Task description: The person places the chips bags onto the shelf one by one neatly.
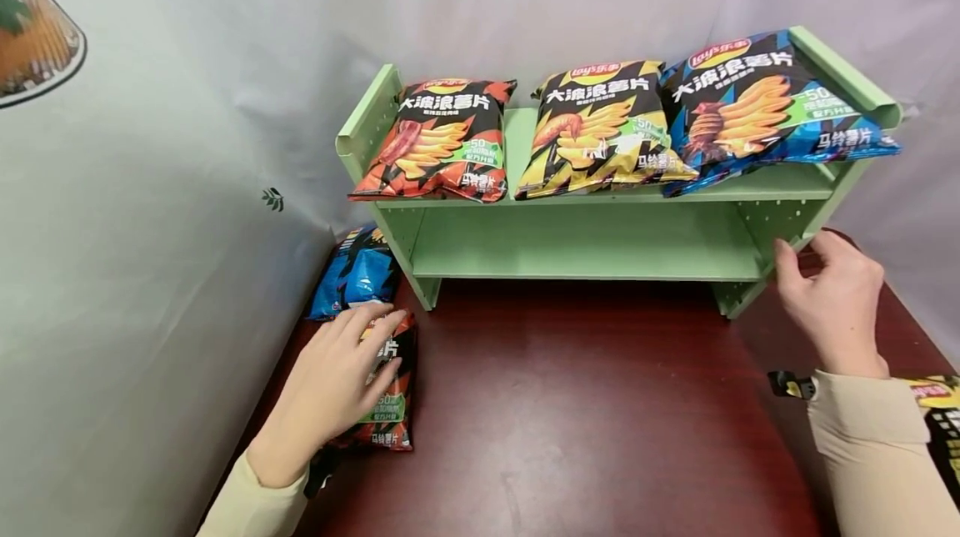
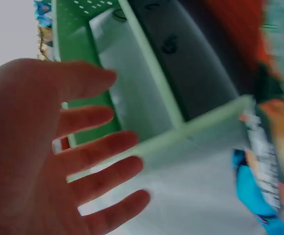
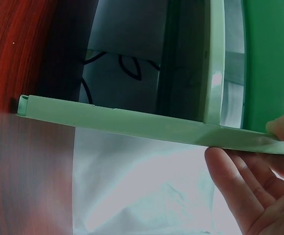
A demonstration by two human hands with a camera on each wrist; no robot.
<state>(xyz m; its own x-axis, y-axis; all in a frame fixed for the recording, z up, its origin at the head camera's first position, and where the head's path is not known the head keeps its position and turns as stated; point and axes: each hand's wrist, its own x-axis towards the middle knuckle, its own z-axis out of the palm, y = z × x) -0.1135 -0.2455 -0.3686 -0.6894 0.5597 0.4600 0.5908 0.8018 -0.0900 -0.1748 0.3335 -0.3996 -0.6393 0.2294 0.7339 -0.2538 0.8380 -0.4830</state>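
A light green two-tier shelf [image 1: 585, 241] stands at the back of the dark red table. My right hand [image 1: 840, 295] grips its right side panel by the front edge; in the right wrist view the thumb [image 3: 283, 126] lies on one face and the fingers on the other. My left hand [image 1: 322, 378], fingers spread and slightly bent, hovers over a red chip bag [image 1: 401, 395] on the table, partly hiding it. Seen in the left wrist view, the left hand [image 2: 49, 137] holds nothing. On the top tier lie a red bag [image 1: 442, 141], a yellow bag [image 1: 600, 132] and a blue bag [image 1: 750, 107].
Another blue chip bag [image 1: 348, 278] lies by the shelf's left leg, against the pale fabric wall [image 1: 187, 212]. Beside my right sleeve, a yellow and black bag [image 1: 941, 420] is cut off by the frame. The lower tier [image 1: 592, 258] shows bare green surface.
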